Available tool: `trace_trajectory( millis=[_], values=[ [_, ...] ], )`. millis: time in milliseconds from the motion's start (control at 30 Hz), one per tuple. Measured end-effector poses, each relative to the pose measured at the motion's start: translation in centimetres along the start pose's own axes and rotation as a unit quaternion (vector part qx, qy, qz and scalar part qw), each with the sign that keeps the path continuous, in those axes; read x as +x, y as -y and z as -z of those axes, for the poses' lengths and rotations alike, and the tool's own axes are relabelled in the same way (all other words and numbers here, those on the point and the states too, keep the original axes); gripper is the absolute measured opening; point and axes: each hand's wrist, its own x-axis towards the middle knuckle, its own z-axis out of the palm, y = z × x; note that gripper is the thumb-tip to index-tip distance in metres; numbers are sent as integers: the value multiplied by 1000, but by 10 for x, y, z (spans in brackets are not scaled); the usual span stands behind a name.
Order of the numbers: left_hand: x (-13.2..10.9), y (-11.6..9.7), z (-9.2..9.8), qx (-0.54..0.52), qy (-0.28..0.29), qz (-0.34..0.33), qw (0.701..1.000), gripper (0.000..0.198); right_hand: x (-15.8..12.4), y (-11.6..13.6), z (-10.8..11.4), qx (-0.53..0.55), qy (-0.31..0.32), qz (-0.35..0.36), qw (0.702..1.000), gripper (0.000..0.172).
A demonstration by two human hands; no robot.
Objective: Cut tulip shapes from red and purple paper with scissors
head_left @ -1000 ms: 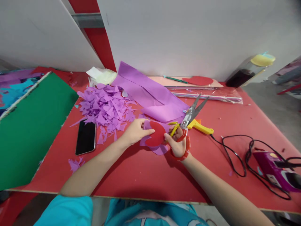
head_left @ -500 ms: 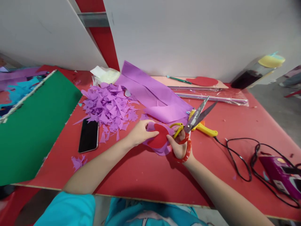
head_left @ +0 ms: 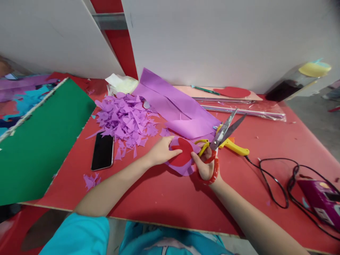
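Near the middle of the tabletop (head_left: 159,198), the left hand (head_left: 161,153) pinched the red-and-purple paper piece (head_left: 183,157) in its grip, just left of the right hand (head_left: 205,165), whose grip was closed on the scissors (head_left: 222,132), blades parted, pointing toward the far right corner.

Both hands (head_left: 183,157) pinch red template (head_left: 183,156) on purple paper (head_left: 186,169); right holds scissors (head_left: 221,136).

No text, label, brand or number can be read: the phone (head_left: 102,151) on the bench (head_left: 159,198) shows a dark blank screen, and markings on the purple device (head_left: 322,200) are too small to make out.
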Motion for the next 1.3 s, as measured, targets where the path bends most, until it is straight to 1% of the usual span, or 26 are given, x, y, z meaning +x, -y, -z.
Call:
trace_trajectory(
  millis=[133,200,333,467,633,700,800,933,1033,1133,1200,1300],
  values=[
    [-2,-6,3,75,-5,-3,997,13,0,-5,1,8,-4,31,999,20],
    [-2,-8,4,97,-9,-1,995,12,-1,-6,1,15,5,31,999,20],
    [-3,-9,4,110,-7,7,994,12,-2,-4,1,31,18,20,999,19],
    [-4,-10,4,130,-14,-4,991,8,-3,-1,-1,56,21,11,998,20],
    [-4,-9,5,116,-11,-29,993,4,-3,2,-1,73,19,-2,997,20],
    [-3,-8,6,109,-14,-24,994,6,-3,0,2,85,36,-18,996,19],
    [-1,-5,9,77,-16,-11,997,10,-3,-4,6,142,67,-50,986,21],
    [-1,-4,14,-48,-19,-6,999,21,-6,-8,9,212,108,-66,969,29],
    [-1,-8,19,-118,-59,14,991,21,-8,-7,9,226,157,-90,957,35],
    [-1,-14,25,-164,-100,17,981,19,-9,-4,7,233,192,-110,947,37],
    [-2,-18,29,-175,-123,15,977,20,-8,-3,7,232,214,-106,943,40],
    [-4,-25,37,-171,-150,-10,974,23,-5,-2,10,211,241,-91,943,44]
  ],
)
